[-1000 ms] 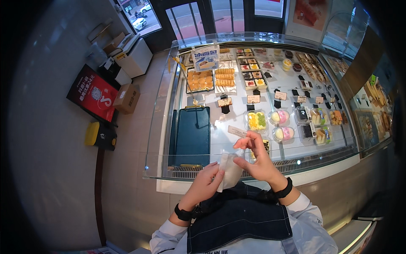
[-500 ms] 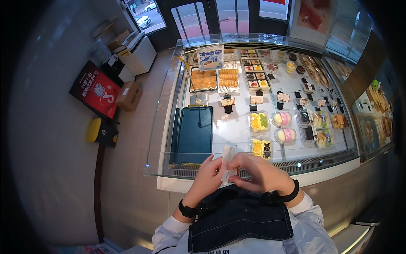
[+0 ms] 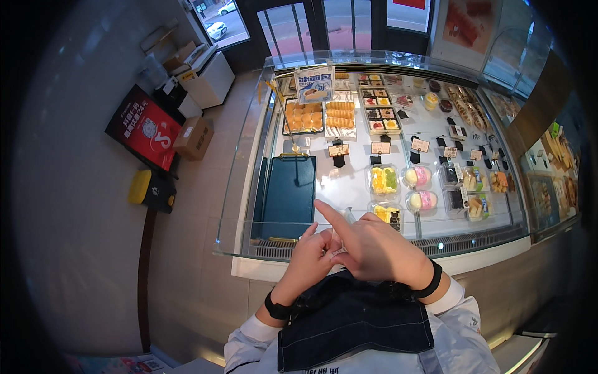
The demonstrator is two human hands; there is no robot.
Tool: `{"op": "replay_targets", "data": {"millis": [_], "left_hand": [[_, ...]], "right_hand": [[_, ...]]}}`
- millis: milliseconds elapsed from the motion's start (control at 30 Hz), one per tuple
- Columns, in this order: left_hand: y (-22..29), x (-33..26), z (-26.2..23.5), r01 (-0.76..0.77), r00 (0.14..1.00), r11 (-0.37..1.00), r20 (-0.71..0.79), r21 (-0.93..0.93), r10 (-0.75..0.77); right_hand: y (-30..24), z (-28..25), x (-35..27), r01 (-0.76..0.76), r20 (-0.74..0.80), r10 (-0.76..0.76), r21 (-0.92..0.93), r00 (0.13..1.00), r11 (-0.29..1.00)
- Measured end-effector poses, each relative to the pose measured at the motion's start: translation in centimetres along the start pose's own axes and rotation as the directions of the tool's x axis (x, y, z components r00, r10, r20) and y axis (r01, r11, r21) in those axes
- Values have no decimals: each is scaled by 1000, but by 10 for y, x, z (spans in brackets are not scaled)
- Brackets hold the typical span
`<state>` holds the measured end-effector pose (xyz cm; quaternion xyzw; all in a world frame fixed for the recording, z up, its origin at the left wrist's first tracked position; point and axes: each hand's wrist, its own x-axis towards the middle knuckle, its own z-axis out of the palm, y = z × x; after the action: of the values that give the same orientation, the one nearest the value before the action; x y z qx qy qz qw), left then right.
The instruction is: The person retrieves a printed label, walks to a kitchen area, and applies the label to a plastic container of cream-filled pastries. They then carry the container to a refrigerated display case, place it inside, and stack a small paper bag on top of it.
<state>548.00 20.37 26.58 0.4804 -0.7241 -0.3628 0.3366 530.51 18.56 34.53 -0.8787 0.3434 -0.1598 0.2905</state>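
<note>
A small, thin white packet [image 3: 339, 251] with printing on it is between my hands, above the near edge of the glass display case [image 3: 349, 187]. My left hand [image 3: 308, 262] is closed on the packet, fingertips pinching its side. Across it comes my right hand [image 3: 386, 251], thumb against the packet and index finger stretched out to the upper left. Most of the packet is hidden behind the right hand; a pale, see-through end shows past the fingers. What exactly the packet is, I cannot make out.
Inside the case are dark green trays [image 3: 289, 190], round buns [image 3: 304, 116], rolled pastries [image 3: 341, 115] and boxed cakes [image 3: 384, 179]. At left stand a red sign board [image 3: 143, 128], a cardboard box [image 3: 194, 138] and a yellow-and-black bin [image 3: 151, 191].
My right hand has turned over the packet and its index finger has straightened to the upper left, covering more of the packet. The left hand stays nearly in place.
</note>
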Motion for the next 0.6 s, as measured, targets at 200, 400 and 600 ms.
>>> {"op": "replay_targets", "data": {"millis": [200,400,600], "left_hand": [[4,3,-4,-46,993,998,-114,-31,42],[16,-6,-4,-19,944,880,-298,-475,-141],[15,-3,1,-137,882,891,-463,-433,-89]], "right_hand": [[-22,4,-6,-183,-347,67,-312,935,932],[-10,11,-9,-11,-554,88,140,828,990],[0,24,-12,36,-431,158,408,889,912]]}}
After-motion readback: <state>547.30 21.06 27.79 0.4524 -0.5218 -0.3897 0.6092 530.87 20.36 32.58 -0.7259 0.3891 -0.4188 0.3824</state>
